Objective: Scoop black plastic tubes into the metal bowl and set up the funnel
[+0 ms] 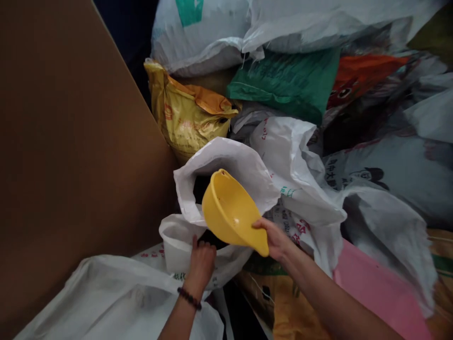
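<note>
Right hand is gripping a yellow scoop by its rim, fingers closed on it, while the left hand is pinching the white sack mouth open.

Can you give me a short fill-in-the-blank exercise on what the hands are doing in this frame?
1. The right hand holds a scoop whose colour is ____.
2. The left hand grips the rim of an open ____ woven sack.
3. On the left wrist sits a dark beaded ____.
4. The large flat brown panel stands to the ____ of the sacks.

Missing words: yellow; white; bracelet; left
</note>
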A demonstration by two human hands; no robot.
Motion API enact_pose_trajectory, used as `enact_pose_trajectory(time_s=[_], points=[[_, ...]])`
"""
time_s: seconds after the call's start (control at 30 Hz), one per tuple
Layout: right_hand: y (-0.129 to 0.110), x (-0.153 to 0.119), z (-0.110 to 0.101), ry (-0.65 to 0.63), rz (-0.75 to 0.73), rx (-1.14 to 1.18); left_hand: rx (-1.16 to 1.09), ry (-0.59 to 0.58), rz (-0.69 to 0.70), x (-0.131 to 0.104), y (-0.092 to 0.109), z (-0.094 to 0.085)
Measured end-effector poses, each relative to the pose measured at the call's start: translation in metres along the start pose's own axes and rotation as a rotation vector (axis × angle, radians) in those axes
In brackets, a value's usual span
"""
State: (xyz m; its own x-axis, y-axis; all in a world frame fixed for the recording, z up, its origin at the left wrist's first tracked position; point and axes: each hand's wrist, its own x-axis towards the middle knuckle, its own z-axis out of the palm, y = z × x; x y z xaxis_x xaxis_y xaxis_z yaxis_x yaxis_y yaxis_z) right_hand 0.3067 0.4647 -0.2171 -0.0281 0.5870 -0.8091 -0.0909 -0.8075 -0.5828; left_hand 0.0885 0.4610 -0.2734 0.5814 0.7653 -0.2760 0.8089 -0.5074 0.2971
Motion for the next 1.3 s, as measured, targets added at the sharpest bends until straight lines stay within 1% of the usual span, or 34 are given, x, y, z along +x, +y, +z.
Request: enact_pose_trajectory(time_s=[0.1, 0.17, 0.23, 0.3, 0.4, 0.5, 0.57, 0.63, 0.7, 0.73, 0.77, 0.8, 0.9, 0.93, 1.0, 1.07, 1.1, 1.2, 1.3], points=[[-0.001, 0.007, 0.006, -0.023, 0.031, 0.053, 0.017, -0.034, 0.094, -0.049, 0.011, -0.011], [0.004, 0.007, 0.011, -0.026, 0.055, 0.07, 0.014, -0.034, 0.125, -0.081, 0.021, -0.014], [0.016, 0.005, 0.021, -0.032, 0.092, 0.065, 0.01, -0.015, 0.133, -0.1, 0.032, -0.012], [0.032, 0.004, 0.035, -0.044, 0.138, 0.037, 0.004, 0.003, 0.144, -0.106, 0.042, -0.009], [0.055, 0.006, 0.062, -0.047, 0.17, -0.041, -0.003, 0.01, 0.183, -0.101, 0.051, -0.008], [0.07, 0.01, 0.084, -0.036, 0.135, -0.143, 0.002, 0.025, 0.206, -0.098, 0.053, -0.01], [0.073, 0.012, 0.089, -0.06, 0.104, -0.226, 0.013, 0.046, 0.205, -0.101, 0.051, -0.011], [0.071, 0.011, 0.085, -0.131, 0.09, -0.325, 0.022, 0.079, 0.193, -0.104, 0.048, -0.012], [0.068, 0.007, 0.07, -0.186, 0.096, -0.443, 0.028, 0.103, 0.176, -0.106, 0.045, -0.013], [0.066, 0.004, 0.06, -0.18, 0.103, -0.51, 0.031, 0.103, 0.162, -0.107, 0.045, -0.013], [0.065, 0.0, 0.049, -0.144, 0.107, -0.58, 0.035, 0.089, 0.142, -0.107, 0.044, -0.012], [0.064, -0.005, 0.038, -0.079, 0.106, -0.653, 0.038, 0.068, 0.12, -0.108, 0.044, -0.012], [0.07, -0.025, 0.007, 0.16, 0.079, -0.848, 0.035, 0.01, 0.069, -0.111, 0.044, -0.006], [0.074, -0.032, -0.001, 0.234, 0.069, -0.908, 0.033, 0.013, 0.069, -0.112, 0.045, -0.002], [0.08, -0.045, -0.014, 0.36, 0.069, -1.017, 0.077, 0.072, 0.113, -0.113, 0.047, 0.006], [0.082, -0.055, -0.022, 0.473, 0.113, -1.193, 0.182, 0.109, 0.153, -0.111, 0.049, 0.012], [0.081, -0.058, -0.024, 0.523, 0.155, -1.301, 0.231, 0.101, 0.15, -0.108, 0.05, 0.014], [0.074, -0.059, -0.027, 0.589, 0.296, -1.576, 0.268, 0.0, 0.092, -0.101, 0.054, 0.015], [0.067, -0.056, -0.027, 0.568, 0.339, -1.674, 0.232, -0.014, 0.096, -0.098, 0.053, 0.014]])
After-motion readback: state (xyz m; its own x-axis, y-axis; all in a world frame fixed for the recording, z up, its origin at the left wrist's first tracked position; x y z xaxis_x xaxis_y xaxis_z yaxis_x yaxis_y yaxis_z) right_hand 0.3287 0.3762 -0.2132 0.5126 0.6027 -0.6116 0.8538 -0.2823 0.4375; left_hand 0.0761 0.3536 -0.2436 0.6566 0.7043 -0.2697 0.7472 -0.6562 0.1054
